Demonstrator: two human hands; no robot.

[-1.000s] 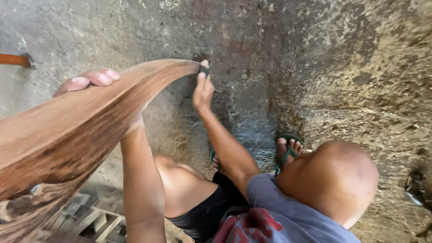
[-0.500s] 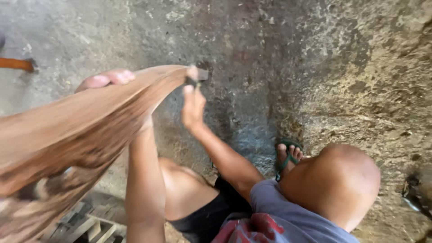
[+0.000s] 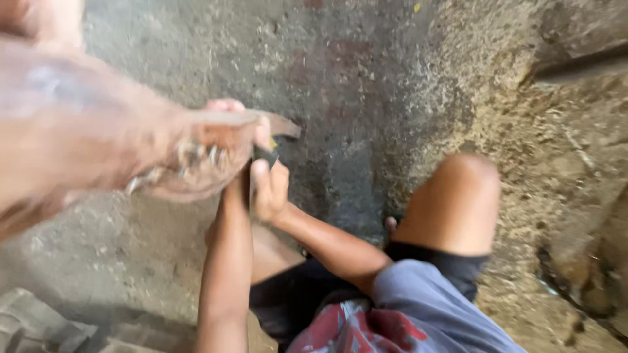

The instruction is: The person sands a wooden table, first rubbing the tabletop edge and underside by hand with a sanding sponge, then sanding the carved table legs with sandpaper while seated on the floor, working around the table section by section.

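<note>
wood piece: big curved brown slab [image 3: 131,150], pretty blurry here, fills the upper left of the head view and tapers to a thin tip around the middle of the frame. Reddish-brown, streaky grain, with a lighter ragged patch near the narrow end. It's held up off the floor, not lying on anything.

long axis: runs from about 9 o'clock in to the centre, narrow end toward 3 o'clock. The tip sticks out just past both hands.

left hand: the left hand [image 3: 226,114] is wrapped over the top edge of the slab near the narrow end, fingers curled around it, so closed on the wood. Its forearm comes straight up from 6 o'clock.

right hand: the right hand [image 3: 269,186] is just under the tip, at roughly 5 o'clock from it, pinched shut on a small dark tool [image 3: 265,155] that's pressed up against the wood's underside. Can't really tell what kind of tool it is, too small and smeared.

which is nearer: both are right at the tip, basically touching each other; the right one sits lower, the left one on top.

around it: bare knee [image 3: 458,202] at 3 o'clock from the hands, dark shorts [image 3: 307,294] and a grey-blue and red shirt [image 3: 405,314] at the bottom. Rough grey concrete floor [image 3: 366,78] underneath, getting sandy and crumbly toward the right. Some pale slatted stuff [image 3: 46,327] in the bottom-left corner, can't make out what.
</note>
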